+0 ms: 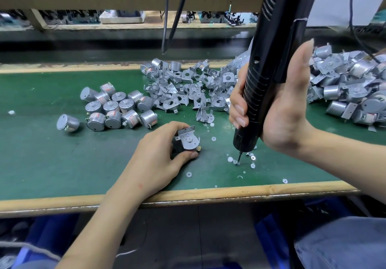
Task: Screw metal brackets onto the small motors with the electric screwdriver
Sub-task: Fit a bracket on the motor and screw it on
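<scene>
My left hand [160,153] grips a small motor with a metal bracket [188,138] laid on its top, resting on the green mat. My right hand [279,109] holds the black electric screwdriver [269,63] upright, fingers wrapped round its ribbed grip. Its bit tip [238,160] points down onto a small screw among loose screws and white washers [251,160] on the mat, to the right of the held motor.
A group of bare motors [117,107] lies at the left. Loose brackets [188,89] are piled in the middle. Assembled motors with brackets [346,89] are heaped at the right. The bench's wooden front edge [188,195] runs below. Cables [169,17] hang above.
</scene>
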`<action>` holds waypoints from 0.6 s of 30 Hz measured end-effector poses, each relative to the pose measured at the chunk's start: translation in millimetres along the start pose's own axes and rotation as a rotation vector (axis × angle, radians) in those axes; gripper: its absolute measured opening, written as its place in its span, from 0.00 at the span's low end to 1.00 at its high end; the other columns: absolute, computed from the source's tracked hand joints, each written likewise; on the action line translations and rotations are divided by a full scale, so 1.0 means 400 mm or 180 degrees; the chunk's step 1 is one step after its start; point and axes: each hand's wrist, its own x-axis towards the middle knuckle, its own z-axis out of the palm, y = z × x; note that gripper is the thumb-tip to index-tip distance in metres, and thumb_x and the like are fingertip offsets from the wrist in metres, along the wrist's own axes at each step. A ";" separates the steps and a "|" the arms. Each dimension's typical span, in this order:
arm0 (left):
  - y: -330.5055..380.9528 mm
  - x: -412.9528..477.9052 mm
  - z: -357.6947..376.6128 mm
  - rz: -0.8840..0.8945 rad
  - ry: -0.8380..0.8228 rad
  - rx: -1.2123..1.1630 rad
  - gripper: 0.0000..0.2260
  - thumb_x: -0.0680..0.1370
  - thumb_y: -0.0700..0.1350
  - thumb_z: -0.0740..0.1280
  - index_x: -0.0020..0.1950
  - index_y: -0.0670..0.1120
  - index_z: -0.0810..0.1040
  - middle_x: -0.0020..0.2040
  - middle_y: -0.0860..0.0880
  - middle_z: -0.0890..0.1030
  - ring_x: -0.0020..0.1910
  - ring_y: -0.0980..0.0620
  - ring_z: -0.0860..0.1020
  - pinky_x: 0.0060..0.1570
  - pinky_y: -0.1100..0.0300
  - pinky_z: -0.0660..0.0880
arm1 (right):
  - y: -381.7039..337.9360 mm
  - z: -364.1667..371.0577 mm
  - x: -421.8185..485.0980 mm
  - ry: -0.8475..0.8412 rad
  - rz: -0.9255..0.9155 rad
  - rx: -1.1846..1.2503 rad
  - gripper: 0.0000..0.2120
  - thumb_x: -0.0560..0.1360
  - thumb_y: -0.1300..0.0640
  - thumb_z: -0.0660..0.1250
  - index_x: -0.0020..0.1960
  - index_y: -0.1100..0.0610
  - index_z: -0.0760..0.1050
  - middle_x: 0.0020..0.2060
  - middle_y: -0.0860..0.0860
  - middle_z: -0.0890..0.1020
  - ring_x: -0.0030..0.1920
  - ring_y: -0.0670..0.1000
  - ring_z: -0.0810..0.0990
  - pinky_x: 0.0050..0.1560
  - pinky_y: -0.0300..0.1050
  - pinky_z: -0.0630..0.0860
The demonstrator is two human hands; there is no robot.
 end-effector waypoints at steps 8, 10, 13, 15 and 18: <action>0.000 -0.002 0.000 0.0001 -0.0006 -0.0006 0.19 0.72 0.51 0.76 0.60 0.53 0.75 0.41 0.78 0.71 0.37 0.71 0.72 0.38 0.76 0.65 | 0.005 0.005 -0.002 -0.0006 0.0009 0.0024 0.36 0.55 0.20 0.65 0.37 0.54 0.72 0.24 0.53 0.69 0.23 0.51 0.65 0.27 0.43 0.65; 0.001 -0.002 0.000 0.0005 -0.0010 -0.0005 0.19 0.72 0.51 0.76 0.60 0.53 0.75 0.40 0.78 0.71 0.37 0.71 0.72 0.38 0.76 0.65 | 0.004 0.004 -0.002 -0.0014 0.0030 0.0021 0.36 0.54 0.20 0.65 0.37 0.53 0.72 0.24 0.53 0.69 0.23 0.51 0.65 0.28 0.43 0.65; 0.002 -0.003 -0.001 0.0008 -0.0009 -0.0009 0.19 0.72 0.51 0.76 0.60 0.53 0.75 0.40 0.78 0.71 0.37 0.71 0.72 0.38 0.76 0.65 | 0.003 0.003 -0.002 -0.0030 0.0060 0.0029 0.36 0.54 0.20 0.65 0.36 0.53 0.72 0.24 0.53 0.69 0.23 0.51 0.66 0.28 0.42 0.66; 0.002 -0.002 -0.001 0.0004 -0.0007 -0.0010 0.19 0.72 0.51 0.76 0.60 0.53 0.76 0.40 0.78 0.71 0.37 0.70 0.72 0.37 0.76 0.65 | 0.004 0.003 -0.003 -0.0038 0.0054 0.0024 0.36 0.54 0.20 0.65 0.36 0.53 0.72 0.24 0.53 0.69 0.22 0.51 0.66 0.28 0.42 0.66; 0.003 -0.002 -0.001 0.0009 -0.0006 -0.0014 0.19 0.72 0.51 0.76 0.60 0.53 0.76 0.39 0.78 0.71 0.36 0.70 0.72 0.37 0.76 0.64 | 0.006 0.004 -0.006 -0.0048 0.0051 0.0029 0.36 0.55 0.20 0.65 0.36 0.53 0.72 0.24 0.53 0.69 0.22 0.51 0.65 0.27 0.43 0.66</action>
